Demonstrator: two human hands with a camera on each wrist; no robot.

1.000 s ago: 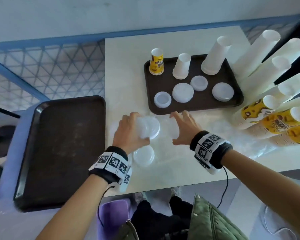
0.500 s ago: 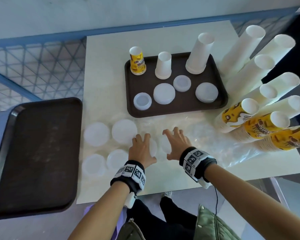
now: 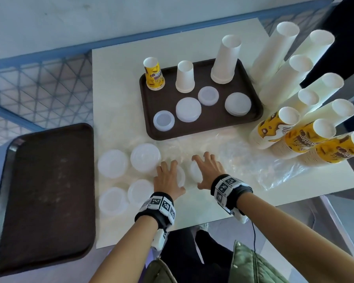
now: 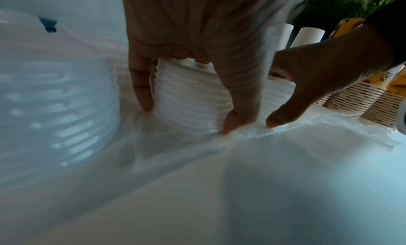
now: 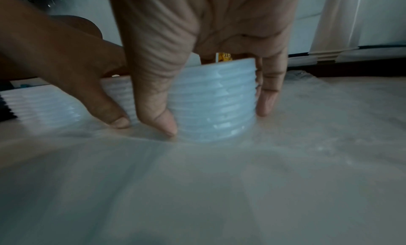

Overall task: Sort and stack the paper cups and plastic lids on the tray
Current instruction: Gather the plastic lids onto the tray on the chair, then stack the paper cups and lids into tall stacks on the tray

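Observation:
My left hand [image 3: 168,176] grips a stack of translucent plastic lids [image 4: 189,99] standing on the white table, fingers curled down its sides. Right beside it, my right hand [image 3: 204,170] grips a second lid stack [image 5: 213,101] the same way. Both stacks stand on clear plastic wrap. Behind them lies the brown tray [image 3: 151,99] with a yellow printed cup [image 3: 154,74], a short white cup stack [image 3: 184,76], a taller white cup stack [image 3: 226,60] and several lid piles [image 3: 188,109].
More lid stacks [image 3: 145,158] stand on the table left of my hands. Long sleeves of white cups [image 3: 274,50] and yellow cups [image 3: 307,139] lean at the right. Crumpled clear plastic [image 3: 260,164] lies at the right. An empty brown tray [image 3: 43,190] sits at the far left.
Both hands have come down onto two lid stacks side by side and closed round them. The view has pulled back and shifted, showing more lid stacks at the left.

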